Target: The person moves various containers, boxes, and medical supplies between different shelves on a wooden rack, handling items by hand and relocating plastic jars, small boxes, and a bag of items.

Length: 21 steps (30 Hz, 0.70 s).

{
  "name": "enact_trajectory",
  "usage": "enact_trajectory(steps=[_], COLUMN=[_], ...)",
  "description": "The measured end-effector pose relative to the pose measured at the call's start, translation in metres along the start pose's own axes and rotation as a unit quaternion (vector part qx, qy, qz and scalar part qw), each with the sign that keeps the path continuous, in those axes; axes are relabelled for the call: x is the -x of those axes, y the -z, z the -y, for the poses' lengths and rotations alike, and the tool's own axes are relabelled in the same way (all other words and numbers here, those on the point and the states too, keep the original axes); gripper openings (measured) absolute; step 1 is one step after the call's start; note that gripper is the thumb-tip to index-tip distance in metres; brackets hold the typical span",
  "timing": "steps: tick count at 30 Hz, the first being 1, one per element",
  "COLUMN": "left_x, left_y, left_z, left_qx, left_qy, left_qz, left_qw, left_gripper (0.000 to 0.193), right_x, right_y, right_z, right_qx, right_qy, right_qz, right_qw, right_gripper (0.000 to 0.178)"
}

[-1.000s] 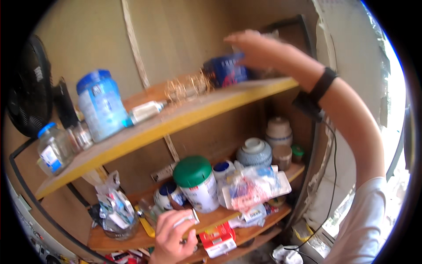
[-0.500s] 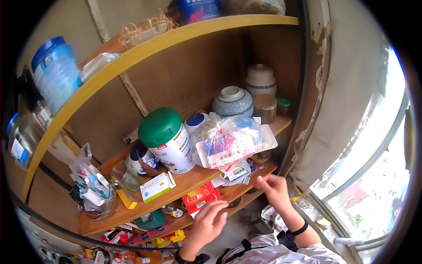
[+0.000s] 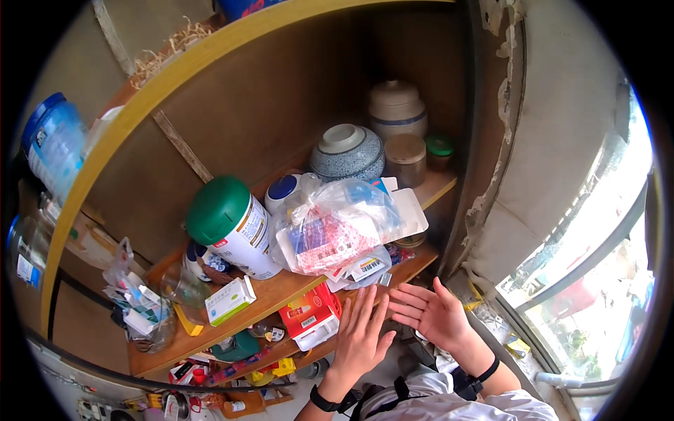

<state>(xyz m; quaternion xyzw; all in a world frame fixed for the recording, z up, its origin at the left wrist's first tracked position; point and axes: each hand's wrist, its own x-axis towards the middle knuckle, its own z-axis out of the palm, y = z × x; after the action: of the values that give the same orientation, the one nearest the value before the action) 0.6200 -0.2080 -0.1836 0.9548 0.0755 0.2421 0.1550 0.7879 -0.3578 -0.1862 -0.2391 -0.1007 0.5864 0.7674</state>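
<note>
My left hand (image 3: 359, 344) is held up with fingers stretched out, the back of it showing, and nothing in it. Close to its right, my right hand (image 3: 437, 313) is spread with the palm showing, also bare. Both are in front of the shelf (image 3: 281, 298), just below a tied clear plastic bag (image 3: 333, 231) with a red-patterned packet and boxes inside. A red box (image 3: 309, 306) on the lower shelf lies just left of my left hand. Left of the bag stands a white tub with a green lid (image 3: 235, 228).
An upturned patterned bowl (image 3: 347, 158), a lidded crock (image 3: 398, 109) and a brown-lidded jar (image 3: 405, 160) stand behind the bag. A green-and-white box (image 3: 230, 300) and a glass jar (image 3: 184, 286) sit at the left. A bright window (image 3: 590, 259) is at the right.
My hands have come closer together and their fingers have straightened, with the right palm turned into view. The view has shifted, so the shelf things sit further left.
</note>
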Motion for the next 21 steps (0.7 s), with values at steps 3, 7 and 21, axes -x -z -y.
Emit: enact_trajectory(steps=[3,7,21], left_x=[0.0,0.012,0.108], left_y=[-0.014,-0.026,-0.013], left_z=[-0.015,-0.007,0.03], left_qx=[0.021,0.02,0.139], left_qy=[-0.041,0.0,0.211], left_qz=[0.039,0.098,0.051], left_qw=[0.998,0.995,0.966], left_gripper=[0.073,0.074,0.034], right_x=[-0.002,0.002,-0.014], right_y=[0.011,0.02,-0.024], right_z=[-0.009,-0.011,-0.001], right_qx=[-0.004,-0.065,0.453], right_qy=[-0.032,-0.076,0.258], right_qz=[-0.008,0.027,-0.101], right_qw=[0.999,0.995,0.847], right_gripper=[0.086,0.087,0.032])
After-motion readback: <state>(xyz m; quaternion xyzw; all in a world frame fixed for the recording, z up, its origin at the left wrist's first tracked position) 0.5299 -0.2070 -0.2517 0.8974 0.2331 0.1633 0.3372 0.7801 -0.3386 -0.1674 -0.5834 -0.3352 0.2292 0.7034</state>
